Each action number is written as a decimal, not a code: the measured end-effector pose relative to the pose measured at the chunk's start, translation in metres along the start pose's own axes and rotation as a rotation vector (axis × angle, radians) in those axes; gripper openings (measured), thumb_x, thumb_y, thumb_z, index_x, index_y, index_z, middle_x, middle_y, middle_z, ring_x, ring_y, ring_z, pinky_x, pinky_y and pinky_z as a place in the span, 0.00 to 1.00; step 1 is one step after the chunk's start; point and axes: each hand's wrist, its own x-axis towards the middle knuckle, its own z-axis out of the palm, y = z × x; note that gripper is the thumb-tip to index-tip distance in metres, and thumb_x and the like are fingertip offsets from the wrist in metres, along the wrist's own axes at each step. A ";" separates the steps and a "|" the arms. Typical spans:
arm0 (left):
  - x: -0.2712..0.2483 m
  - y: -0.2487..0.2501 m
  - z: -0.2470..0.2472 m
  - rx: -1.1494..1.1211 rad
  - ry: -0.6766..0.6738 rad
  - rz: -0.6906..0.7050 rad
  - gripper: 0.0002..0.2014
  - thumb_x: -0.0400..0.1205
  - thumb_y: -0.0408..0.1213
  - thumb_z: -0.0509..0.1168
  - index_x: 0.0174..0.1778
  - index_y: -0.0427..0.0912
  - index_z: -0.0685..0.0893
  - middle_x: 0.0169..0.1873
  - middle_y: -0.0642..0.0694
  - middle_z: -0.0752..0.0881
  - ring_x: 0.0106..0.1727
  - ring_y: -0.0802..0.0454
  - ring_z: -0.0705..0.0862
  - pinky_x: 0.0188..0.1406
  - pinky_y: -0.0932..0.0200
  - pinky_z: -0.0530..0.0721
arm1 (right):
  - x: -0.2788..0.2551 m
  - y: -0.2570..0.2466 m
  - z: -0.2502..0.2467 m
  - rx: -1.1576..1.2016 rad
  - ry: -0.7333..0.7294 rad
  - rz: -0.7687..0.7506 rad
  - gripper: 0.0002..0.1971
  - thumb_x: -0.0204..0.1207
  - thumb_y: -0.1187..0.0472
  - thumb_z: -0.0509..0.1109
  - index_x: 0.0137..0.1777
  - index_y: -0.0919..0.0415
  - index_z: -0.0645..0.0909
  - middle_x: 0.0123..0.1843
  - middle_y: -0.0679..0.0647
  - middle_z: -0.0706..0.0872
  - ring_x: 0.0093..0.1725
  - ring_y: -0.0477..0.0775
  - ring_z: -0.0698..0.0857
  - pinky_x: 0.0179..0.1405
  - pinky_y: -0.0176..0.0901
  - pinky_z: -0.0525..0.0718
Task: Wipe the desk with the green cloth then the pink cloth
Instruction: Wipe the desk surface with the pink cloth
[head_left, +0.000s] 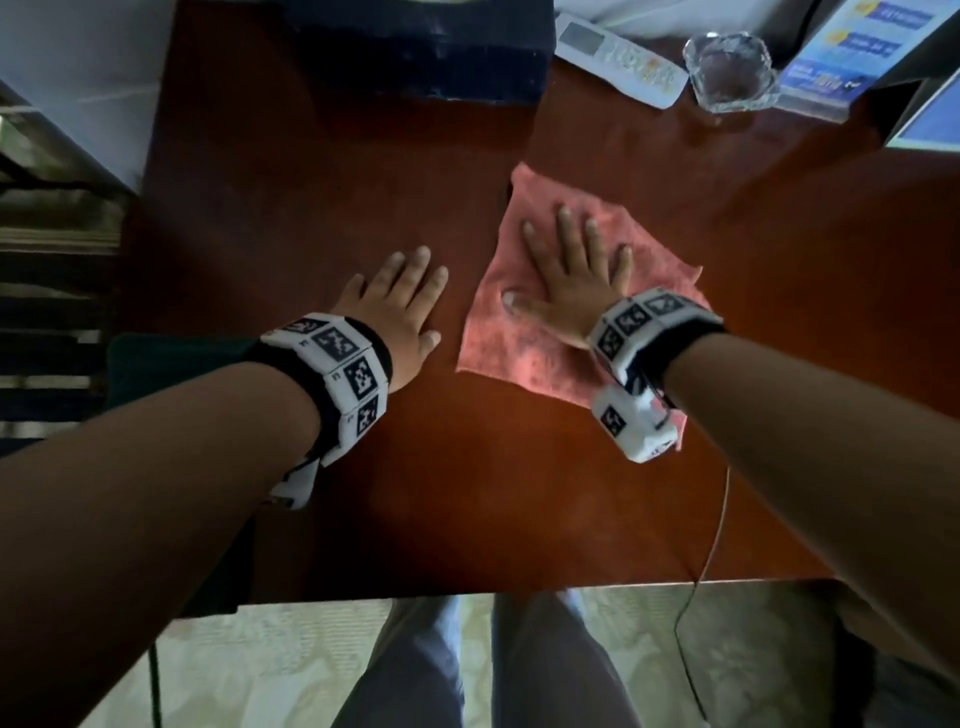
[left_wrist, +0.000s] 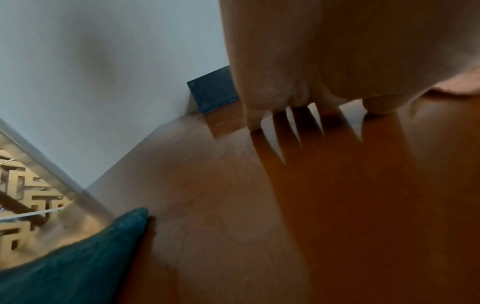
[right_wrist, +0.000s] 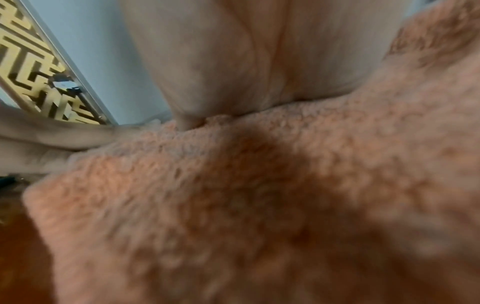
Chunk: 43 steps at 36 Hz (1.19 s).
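The pink cloth (head_left: 524, 332) lies spread flat on the reddish-brown desk (head_left: 322, 218), right of centre. My right hand (head_left: 571, 260) presses on it with palm down and fingers straight and spread; the right wrist view shows the palm (right_wrist: 233, 61) on the fluffy pink cloth (right_wrist: 259, 195). My left hand (head_left: 400, 306) rests flat on the bare desk just left of the cloth, fingers straight. Its fingers (left_wrist: 259, 102) touch the wood in the left wrist view. The green cloth (left_wrist: 78, 263) lies at the desk's left edge, partly under my left forearm, as a dark patch (head_left: 156, 364).
A dark blue box (head_left: 415, 47) stands at the back of the desk. A white remote (head_left: 618, 60), a glass ashtray (head_left: 730, 70) and a blue-printed card stand (head_left: 852, 52) sit at the back right. A thin cable (head_left: 711, 545) runs off the front edge.
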 end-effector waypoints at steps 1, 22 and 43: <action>0.000 0.001 -0.001 0.008 -0.004 -0.003 0.32 0.88 0.51 0.42 0.81 0.49 0.29 0.80 0.48 0.28 0.82 0.48 0.34 0.81 0.43 0.46 | -0.002 -0.002 0.001 0.011 0.010 0.008 0.40 0.76 0.28 0.50 0.81 0.36 0.32 0.82 0.47 0.22 0.81 0.56 0.25 0.76 0.70 0.29; 0.002 0.010 0.005 -0.004 0.014 -0.082 0.29 0.87 0.51 0.34 0.79 0.50 0.26 0.78 0.49 0.23 0.81 0.48 0.30 0.81 0.42 0.41 | -0.127 0.050 0.076 0.079 0.135 0.183 0.36 0.75 0.27 0.44 0.76 0.28 0.28 0.84 0.45 0.28 0.84 0.58 0.34 0.78 0.68 0.37; 0.007 0.007 0.018 0.002 0.169 -0.057 0.30 0.87 0.53 0.38 0.82 0.50 0.35 0.82 0.49 0.32 0.83 0.48 0.35 0.80 0.40 0.43 | -0.173 -0.077 0.122 0.150 0.163 -0.032 0.39 0.75 0.30 0.51 0.83 0.36 0.39 0.84 0.52 0.29 0.81 0.57 0.25 0.73 0.71 0.26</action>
